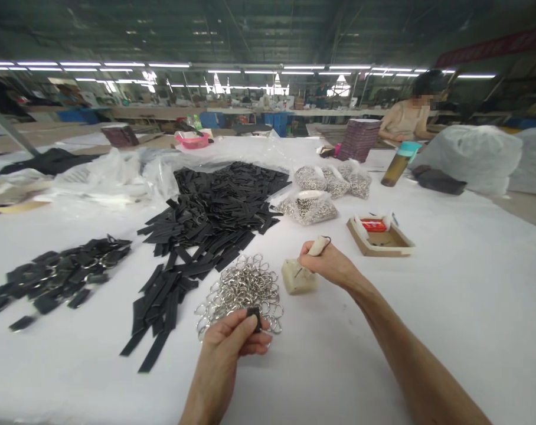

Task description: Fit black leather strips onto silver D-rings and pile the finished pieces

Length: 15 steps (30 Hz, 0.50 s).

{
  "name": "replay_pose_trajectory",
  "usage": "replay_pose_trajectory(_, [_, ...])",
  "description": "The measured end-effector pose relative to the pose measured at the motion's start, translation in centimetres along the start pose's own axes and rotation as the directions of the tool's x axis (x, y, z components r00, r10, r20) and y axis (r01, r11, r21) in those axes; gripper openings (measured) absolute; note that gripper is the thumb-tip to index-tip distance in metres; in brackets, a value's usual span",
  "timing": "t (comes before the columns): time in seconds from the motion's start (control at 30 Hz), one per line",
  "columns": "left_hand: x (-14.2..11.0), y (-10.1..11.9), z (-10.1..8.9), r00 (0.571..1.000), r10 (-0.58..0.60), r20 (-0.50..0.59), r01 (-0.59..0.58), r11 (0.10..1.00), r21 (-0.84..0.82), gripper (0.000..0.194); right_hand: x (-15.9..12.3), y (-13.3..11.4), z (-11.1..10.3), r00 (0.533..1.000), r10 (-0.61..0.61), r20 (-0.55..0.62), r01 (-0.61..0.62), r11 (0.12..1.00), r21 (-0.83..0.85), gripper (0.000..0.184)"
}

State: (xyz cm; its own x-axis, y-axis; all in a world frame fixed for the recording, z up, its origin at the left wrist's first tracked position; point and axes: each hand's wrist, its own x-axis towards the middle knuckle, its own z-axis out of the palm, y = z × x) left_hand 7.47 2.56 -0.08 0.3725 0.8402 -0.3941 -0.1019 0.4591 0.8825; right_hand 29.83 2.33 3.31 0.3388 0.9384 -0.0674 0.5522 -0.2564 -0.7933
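My left hand (232,342) pinches a small black strap piece (253,316) just in front of a heap of silver D-rings (244,289). My right hand (327,262) is closed around a cream-handled tool (317,245), its tip dipped into a small cream block or pot (297,276) to the right of the rings. A large pile of black straps (215,218) spreads behind the rings. A smaller pile of black pieces with rings (59,274) lies at the left.
Bags of metal rings (310,206) lie behind my right hand, with a shallow cardboard tray (381,239) holding a red box. A bottle (398,164), big white sacks (471,156) and clear plastic sheets (113,177) sit farther back. Another person (409,115) sits at the far right.
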Motion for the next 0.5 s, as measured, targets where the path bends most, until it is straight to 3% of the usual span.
replay_pose_trajectory(0.3, [0.30,-0.51,-0.16,1.000,-0.012,0.029,0.012,1.000,0.009,0.021,0.48,0.90,0.77,1.000,-0.004,0.005,0.005,1.000,-0.014,0.007])
replay_pose_trajectory(0.5, [0.39,-0.47,-0.18,0.999,-0.007,0.032,0.008,1.000,-0.012,0.020,0.05,0.15,0.21,1.000,-0.014,0.007,0.014,1.000,0.003,0.008])
